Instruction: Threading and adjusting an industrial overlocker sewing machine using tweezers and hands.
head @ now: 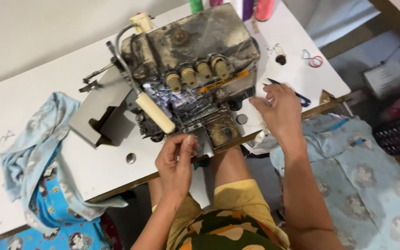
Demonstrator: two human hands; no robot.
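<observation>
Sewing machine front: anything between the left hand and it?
Nothing visible. The left hand is right at the front edge of the sewing machine, fingers pinched together; whether on thread is too fine to tell. The right hand rests on the white table beside the machine, near blue-handled scissors.

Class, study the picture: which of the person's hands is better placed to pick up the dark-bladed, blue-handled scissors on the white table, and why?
Right. The right hand rests beside the blue-handled scissors, probably touching them. The left hand is pinched at the front of the grimy sewing machine, farther away.

Grimy metal sewing machine [195, 60], matt tabletop [33, 97]
</observation>
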